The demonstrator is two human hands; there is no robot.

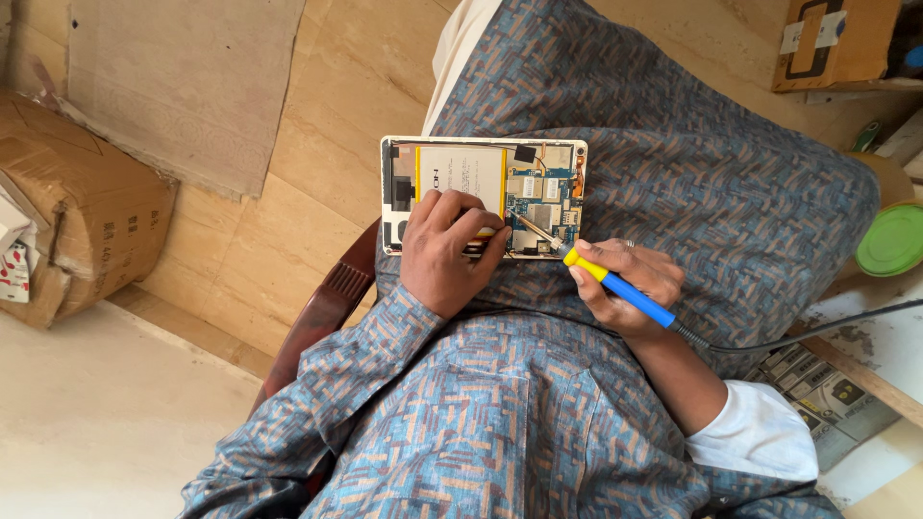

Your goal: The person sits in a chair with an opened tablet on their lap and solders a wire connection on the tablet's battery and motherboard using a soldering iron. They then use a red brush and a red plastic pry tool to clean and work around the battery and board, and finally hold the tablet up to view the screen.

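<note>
An opened tablet (484,197) lies on the person's lap while a soldering iron (615,285) touches its circuit board.

The tablet lies flat across the patterned cloth over the knees, back cover off, showing a pale battery (461,173) with yellow edges on one side and a blue circuit board (540,202) with small metal parts on the other. The left hand (447,252) rests on the tablet's near edge, fingers curled down onto the battery's lower corner, holding the tablet steady; whether it pinches anything small is hidden under the fingers. The right hand (630,284) is closed around the soldering iron's blue and yellow handle, with the metal tip angled onto the board. The iron's black cord (817,327) runs off to the right. A cardboard box (82,207) sits on the floor at the left, partly cut off.
</note>
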